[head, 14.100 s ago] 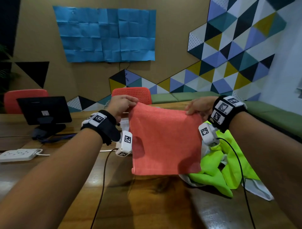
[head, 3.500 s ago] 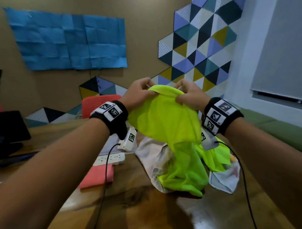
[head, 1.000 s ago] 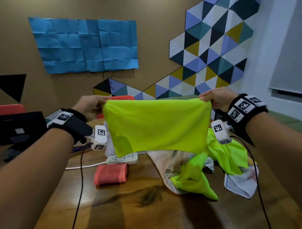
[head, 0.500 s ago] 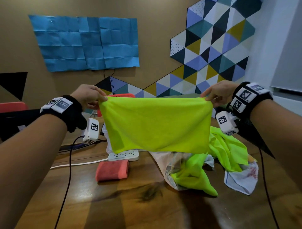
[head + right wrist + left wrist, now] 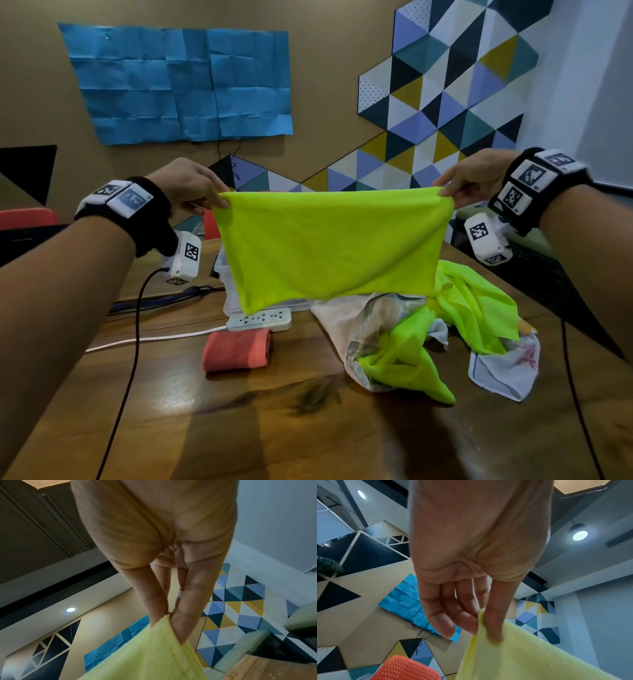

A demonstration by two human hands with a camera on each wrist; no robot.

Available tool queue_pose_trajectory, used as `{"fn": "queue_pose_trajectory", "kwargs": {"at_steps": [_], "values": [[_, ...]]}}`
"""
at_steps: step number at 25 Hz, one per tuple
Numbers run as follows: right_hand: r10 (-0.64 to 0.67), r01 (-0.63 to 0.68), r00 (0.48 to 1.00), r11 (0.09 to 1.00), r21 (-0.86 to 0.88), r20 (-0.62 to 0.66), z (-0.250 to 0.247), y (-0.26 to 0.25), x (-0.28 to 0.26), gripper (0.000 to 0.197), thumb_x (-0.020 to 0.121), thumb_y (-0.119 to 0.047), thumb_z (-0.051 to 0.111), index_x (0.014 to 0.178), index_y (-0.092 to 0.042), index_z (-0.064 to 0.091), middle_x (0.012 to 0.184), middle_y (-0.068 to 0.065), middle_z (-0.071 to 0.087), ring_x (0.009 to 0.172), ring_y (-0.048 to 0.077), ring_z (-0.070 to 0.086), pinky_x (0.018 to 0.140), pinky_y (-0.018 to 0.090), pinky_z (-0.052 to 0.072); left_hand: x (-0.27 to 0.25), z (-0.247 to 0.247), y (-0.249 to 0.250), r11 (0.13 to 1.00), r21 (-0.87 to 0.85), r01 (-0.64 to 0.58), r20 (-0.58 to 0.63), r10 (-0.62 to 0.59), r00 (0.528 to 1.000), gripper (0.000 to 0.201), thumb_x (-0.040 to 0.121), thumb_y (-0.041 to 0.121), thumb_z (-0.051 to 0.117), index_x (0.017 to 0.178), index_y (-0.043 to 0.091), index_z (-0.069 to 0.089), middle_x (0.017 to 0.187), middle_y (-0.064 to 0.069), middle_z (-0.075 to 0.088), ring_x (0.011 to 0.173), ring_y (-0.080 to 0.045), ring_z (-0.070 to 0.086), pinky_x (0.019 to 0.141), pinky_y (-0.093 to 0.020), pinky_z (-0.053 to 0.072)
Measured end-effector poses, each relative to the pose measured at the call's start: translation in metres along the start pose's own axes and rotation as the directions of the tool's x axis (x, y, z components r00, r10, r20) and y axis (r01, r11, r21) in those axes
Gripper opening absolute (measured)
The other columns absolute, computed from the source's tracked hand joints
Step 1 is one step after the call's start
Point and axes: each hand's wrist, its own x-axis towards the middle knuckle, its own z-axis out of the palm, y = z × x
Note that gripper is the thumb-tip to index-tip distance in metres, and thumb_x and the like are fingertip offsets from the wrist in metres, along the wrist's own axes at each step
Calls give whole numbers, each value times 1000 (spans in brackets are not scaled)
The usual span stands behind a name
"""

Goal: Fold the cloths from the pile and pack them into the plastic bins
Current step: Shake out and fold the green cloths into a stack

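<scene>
Two hands hold one yellow-green cloth (image 5: pixel 329 246) up above the tabletop (image 5: pixel 274 428). The left hand (image 5: pixel 185 185) pinches one top corner, the right hand (image 5: pixel 476 174) pinches the other. The pile (image 5: pixel 428 342) lies below.

The head camera looks down at the brown wooden table (image 5: pixel 308 428). Both wrist cameras look up close along the fingers. All three see the bright yellow-green cloth (image 5: pixel 329 246).
</scene>
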Motion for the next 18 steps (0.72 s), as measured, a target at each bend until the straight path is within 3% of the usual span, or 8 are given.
{"fn": "queue_pose_trajectory", "kwargs": {"at_steps": [2,3,6,9,11,13,15,18], "values": [[-1,13,995,993,-120,99,-15,5,16,36,74,-20,84,104,-5,73,80,17,52,62,25,49,50,20,47,4,-1,4,999,-45,20,-20,-21,1000,20,81,0,76,97,11,74,97,-10,73,87,-22,66,80,-36,56],[10,4,995,989,-145,99,-19,6,20,40,72,-22,85,107,-6,73,85,17,51,65,26,48,54,21,46,5,-2,5,996,-87,34,-23,-36,999,22,82,-1,75,100,11,74,97,-10,74,88,-22,68,82,-37,56],[23,-20,998,999,45,-58,-21,1,11,18,96,-8,58,110,-4,67,104,15,61,75,22,66,61,27,60,6,-3,11,983,-174,59,-11,-62,998,26,84,-2,72,107,10,71,96,-7,72,84,-17,66,78,-32,54],[4,17,996,974,224,-94,-23,0,1,22,96,-3,56,116,-5,65,118,11,65,95,20,68,74,32,59,9,-6,13,983,-168,71,-21,-75,997,21,89,3,68,108,11,69,102,-5,68,86,-15,61,83,-32,51],[-39,61,996,958,281,-83,-23,-1,-5,25,97,2,52,120,-1,63,108,10,72,85,17,74,74,27,59,11,-9,12,989,-142,50,-50,-57,997,21,89,5,69,110,9,69,104,-7,69,89,-17,63,92,-36,51],[-74,104,990,960,260,-122,-17,-2,-10,28,96,5,52,122,0,63,105,12,73,74,17,75,64,24,61,13,-11,12,997,-83,-7,-105,-2,994,22,86,8,74,108,6,72,103,-10,73,95,-22,68,95,-40,54],[-89,129,975,973,190,-205,-11,-5,-12,30,94,4,58,124,2,63,114,17,70,81,20,73,62,26,61,14,-12,14,998,-14,-61,-139,59,988,21,83,9,78,104,6,74,99,-12,74,94,-25,70,92,-42,56],[-105,152,946,979,135,-307,-5,-8,-13,29,92,3,62,122,6,63,99,16,70,79,20,68,62,27,60,19,-14,18,988,101,-115,-161,130,978,18,86,11,76,103,6,74,98,-13,72,87,-23,68,80,-36,58]]}}
